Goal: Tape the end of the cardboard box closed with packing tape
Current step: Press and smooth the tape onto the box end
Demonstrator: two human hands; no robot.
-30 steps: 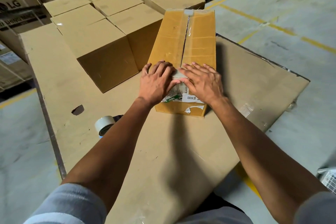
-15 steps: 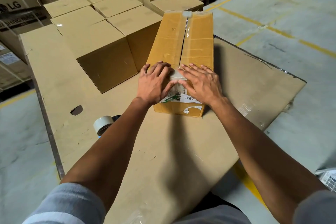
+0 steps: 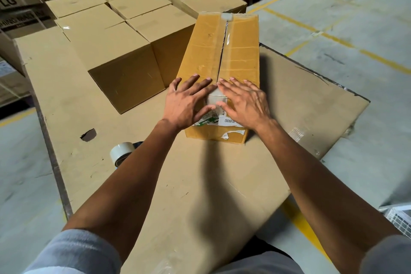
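Hands flat on the near end of the long cardboard box (image 3: pixel 219 51), which lies lengthwise on a cardboard sheet (image 3: pixel 89 100) at scene centre. Left hand (image 3: pixel 186 102) and right hand (image 3: pixel 244 102) both spread wide, palms down, gripping nothing, thumbs meeting over a strip of tape (image 3: pixel 216 98) across the centre seam. Torn label (image 3: pixel 224 121) on the box's near end. Tape roll (image 3: pixel 121 153) rests on the sheet, near left, partly behind the left forearm. Plain brown boxes (image 3: pixel 124 51) stand just left of the long box.
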